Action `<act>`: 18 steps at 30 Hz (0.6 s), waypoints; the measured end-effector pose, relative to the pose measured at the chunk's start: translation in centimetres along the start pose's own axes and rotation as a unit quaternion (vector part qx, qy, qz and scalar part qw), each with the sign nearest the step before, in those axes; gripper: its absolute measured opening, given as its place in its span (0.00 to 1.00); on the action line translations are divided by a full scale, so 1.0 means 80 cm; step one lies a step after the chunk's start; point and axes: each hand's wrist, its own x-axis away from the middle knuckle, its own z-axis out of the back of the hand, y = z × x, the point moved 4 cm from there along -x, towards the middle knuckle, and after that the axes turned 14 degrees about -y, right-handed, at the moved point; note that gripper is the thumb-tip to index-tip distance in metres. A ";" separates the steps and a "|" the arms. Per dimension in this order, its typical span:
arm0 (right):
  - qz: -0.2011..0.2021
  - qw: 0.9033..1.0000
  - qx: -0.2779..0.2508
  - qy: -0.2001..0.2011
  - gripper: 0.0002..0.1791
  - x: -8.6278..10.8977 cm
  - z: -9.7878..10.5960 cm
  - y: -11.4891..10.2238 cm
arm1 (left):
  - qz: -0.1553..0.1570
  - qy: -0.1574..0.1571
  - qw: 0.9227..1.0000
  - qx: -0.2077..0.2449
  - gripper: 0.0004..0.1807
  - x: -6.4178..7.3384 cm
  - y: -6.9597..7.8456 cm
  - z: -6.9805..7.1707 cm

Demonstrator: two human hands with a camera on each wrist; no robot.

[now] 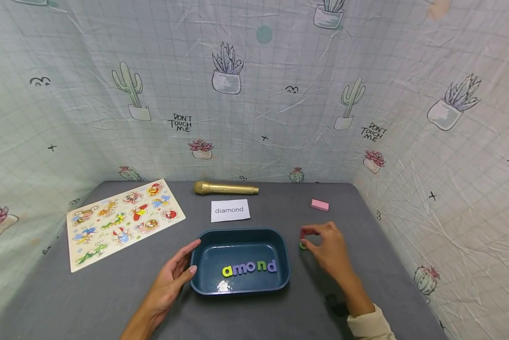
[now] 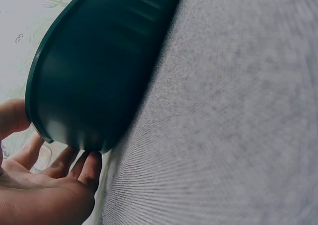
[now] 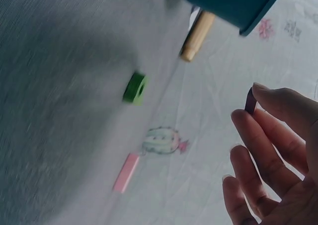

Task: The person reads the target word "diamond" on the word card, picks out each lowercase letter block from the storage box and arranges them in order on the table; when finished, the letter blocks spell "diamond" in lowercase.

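A dark blue tray [image 1: 241, 233] holds several plastic letters [image 1: 249, 267] in a row reading "amond". At its left end my left hand [image 1: 169, 278] holds the tray, thumb by the rim and fingers against the outer wall [image 2: 74, 76]. To the right of the tray, my right hand [image 1: 331, 248] pinches a small, narrow piece [image 3: 250, 101] between thumb and index finger. It looks reddish in the head view and dark in the right wrist view; its kind is unclear. A green piece [image 3: 134, 88] with a hole lies on the table, partly hidden by that hand in the head view.
Behind the tray lie a white card [image 1: 230, 210] reading "diamond" and a gold microphone [image 1: 226, 188]. A pink block [image 1: 320, 205] is at the back right. On the left sits an insect puzzle board [image 1: 124, 222]. Printed cloth [image 1: 254, 108] hangs around the grey table [image 1: 254, 318].
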 end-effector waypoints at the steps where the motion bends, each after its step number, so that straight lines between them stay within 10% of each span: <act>1: -0.001 1.000 0.000 -0.001 0.19 0.000 0.001 0.004 | -0.001 0.000 1.000 0.000 0.33 0.000 0.000 0.000; 18: -0.021 0.997 0.033 -0.068 0.15 0.000 0.001 0.056 | 0.003 0.000 1.000 0.002 0.33 0.001 0.003 -0.002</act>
